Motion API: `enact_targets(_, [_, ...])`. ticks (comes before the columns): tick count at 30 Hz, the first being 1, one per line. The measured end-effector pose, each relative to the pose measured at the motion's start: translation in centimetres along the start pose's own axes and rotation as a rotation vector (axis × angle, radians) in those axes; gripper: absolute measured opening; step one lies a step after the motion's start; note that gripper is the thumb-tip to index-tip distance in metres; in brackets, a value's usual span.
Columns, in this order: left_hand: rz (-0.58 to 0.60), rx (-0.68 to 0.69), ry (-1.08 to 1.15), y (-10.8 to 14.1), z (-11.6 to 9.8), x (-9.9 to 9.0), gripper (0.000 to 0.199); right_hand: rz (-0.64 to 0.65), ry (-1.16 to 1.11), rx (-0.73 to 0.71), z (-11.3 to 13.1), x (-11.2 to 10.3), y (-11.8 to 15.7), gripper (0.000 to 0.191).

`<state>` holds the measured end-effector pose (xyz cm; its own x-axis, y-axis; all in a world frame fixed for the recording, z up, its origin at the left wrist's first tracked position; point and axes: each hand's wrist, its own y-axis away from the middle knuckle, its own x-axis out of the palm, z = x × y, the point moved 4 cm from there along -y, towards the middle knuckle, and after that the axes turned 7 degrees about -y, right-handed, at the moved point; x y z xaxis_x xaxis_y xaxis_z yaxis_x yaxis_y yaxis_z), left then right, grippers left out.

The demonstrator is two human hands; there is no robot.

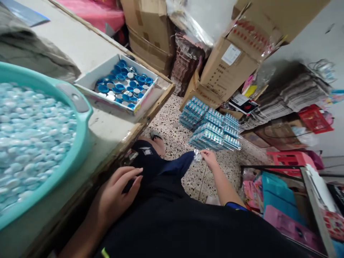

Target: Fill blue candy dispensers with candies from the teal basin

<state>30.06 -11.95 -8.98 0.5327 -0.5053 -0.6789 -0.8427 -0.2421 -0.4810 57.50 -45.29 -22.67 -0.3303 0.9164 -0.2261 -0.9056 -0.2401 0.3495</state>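
Observation:
My left hand (118,191) hovers by the table's edge, near my lap, with its fingers loosely bent, apart and holding nothing. Out to the right, my right hand (210,159) pinches a small crumpled piece of clear plastic (198,155) beside my knee. Below and beyond that hand, shrink-wrapped stacks of small blue-and-white packs (212,125) stand on the speckled floor. On the table to the left, a white box (110,104) holds many blue and silvery round caps. A turquoise basin (87,132) full of pale blue and white pieces sits closest on the left.
Large cardboard cartons (225,71) and stacked flat cardboard (292,93) line the wall. A red plastic stool (287,161) and a metal-framed rack (311,200) with colourful packages stand at the right. A grey cloth (34,53) lies on the table (72,36).

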Motion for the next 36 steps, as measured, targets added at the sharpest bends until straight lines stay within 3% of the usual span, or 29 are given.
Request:
enact_targets(3, [-0.022,-0.053,0.029,-0.4,0.0,-0.1,0.015,-0.084,-0.147,-0.045,3.4,-0.9,-0.7,0.055])
enact_targets(5, [-0.019,-0.075,0.091,-1.3,-0.5,0.0,0.016,-0.065,-0.251,-0.066,6.2,0.4,-0.7,0.055])
enact_targets(7, [0.013,-0.139,0.207,-2.4,-1.1,0.4,0.017,0.03,-0.389,-0.058,8.9,3.7,0.2,0.053])
enact_targets(11, [0.082,-0.433,0.572,-4.9,-1.7,1.4,0.033,0.318,-0.588,0.062,12.9,13.8,4.4,0.054])
enact_targets(14, [-0.03,-0.614,0.747,-6.1,-0.8,1.7,0.041,0.435,-0.651,0.126,14.2,19.3,7.5,0.057])
enact_targets(16, [-0.16,-0.702,0.771,-5.9,0.4,1.6,0.044,0.474,-0.675,0.125,14.8,21.0,8.6,0.058])
enact_targets(21, [-0.342,-0.756,0.762,-4.2,2.2,1.8,0.065,0.505,-0.662,0.081,15.0,20.7,9.3,0.058])
enact_targets(26, [-0.161,-0.62,0.769,-4.9,1.3,1.6,0.041,0.472,-0.645,-0.007,14.7,20.0,10.2,0.058])
enact_targets(32, [-0.123,-0.394,0.383,-6.5,0.2,0.3,0.016,0.351,-0.433,-0.323,16.0,20.0,10.4,0.062])
enact_targets(36, [-0.138,-0.337,0.366,-6.5,0.1,0.5,0.018,0.319,-0.233,-0.393,16.8,19.4,9.7,0.057])
